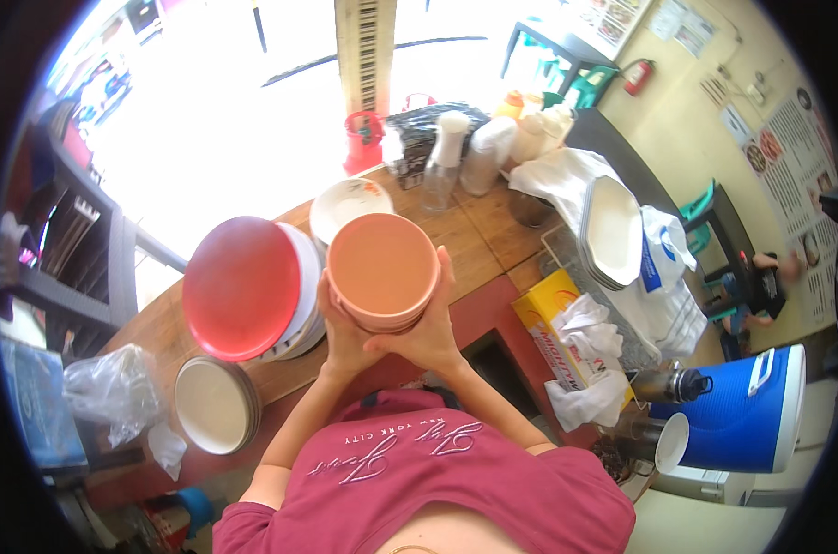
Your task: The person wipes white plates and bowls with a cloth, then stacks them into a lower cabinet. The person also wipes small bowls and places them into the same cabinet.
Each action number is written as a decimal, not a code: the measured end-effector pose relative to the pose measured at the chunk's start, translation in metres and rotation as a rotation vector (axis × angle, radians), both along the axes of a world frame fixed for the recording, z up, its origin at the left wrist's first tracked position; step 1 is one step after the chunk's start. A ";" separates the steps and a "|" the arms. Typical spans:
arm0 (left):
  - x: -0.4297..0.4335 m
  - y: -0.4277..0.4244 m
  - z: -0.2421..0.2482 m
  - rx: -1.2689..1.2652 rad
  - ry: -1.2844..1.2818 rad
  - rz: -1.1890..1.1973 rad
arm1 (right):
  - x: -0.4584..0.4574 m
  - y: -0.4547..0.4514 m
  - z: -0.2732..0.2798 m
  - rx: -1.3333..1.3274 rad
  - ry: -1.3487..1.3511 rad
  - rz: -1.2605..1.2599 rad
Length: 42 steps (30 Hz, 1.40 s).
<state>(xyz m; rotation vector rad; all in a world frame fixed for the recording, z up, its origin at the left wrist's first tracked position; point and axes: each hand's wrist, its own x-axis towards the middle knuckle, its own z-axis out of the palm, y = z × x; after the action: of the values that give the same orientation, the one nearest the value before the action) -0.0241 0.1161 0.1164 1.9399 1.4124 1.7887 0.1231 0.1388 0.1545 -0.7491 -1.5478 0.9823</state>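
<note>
Both of my hands hold a stack of round orange-brown bowls in front of me, above the wooden table. My left hand grips the stack's left side, and my right hand its right side and lower edge. Just beyond the stack lies a white bowl with an orange pattern. To the left, a large red plate tops a pile of plates, with white ones showing beneath it. Nearer to me stands a stack of cream-coloured round plates.
Clear bottles stand at the table's far side. On the right are stacked white trays, a yellow box with white cloths, a steel flask and a blue cooler. A clear plastic bag lies left. A person is far right.
</note>
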 end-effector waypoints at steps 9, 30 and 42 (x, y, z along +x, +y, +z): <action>0.094 0.134 -0.051 -0.078 0.076 -0.279 | 0.094 0.112 -0.076 0.017 0.005 -0.310; -0.040 -0.112 0.017 -0.119 0.045 0.799 | 0.116 0.259 -0.154 0.434 -0.155 -0.717; -0.191 -0.272 -0.052 -0.706 -0.184 1.588 | 0.033 0.097 -0.100 0.301 -0.364 -0.366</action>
<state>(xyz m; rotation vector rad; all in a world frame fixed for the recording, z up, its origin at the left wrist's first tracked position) -0.2147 -0.1563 0.0640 0.0548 3.1938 1.1688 0.1558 0.2361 0.0549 -0.9871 -1.7373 0.3435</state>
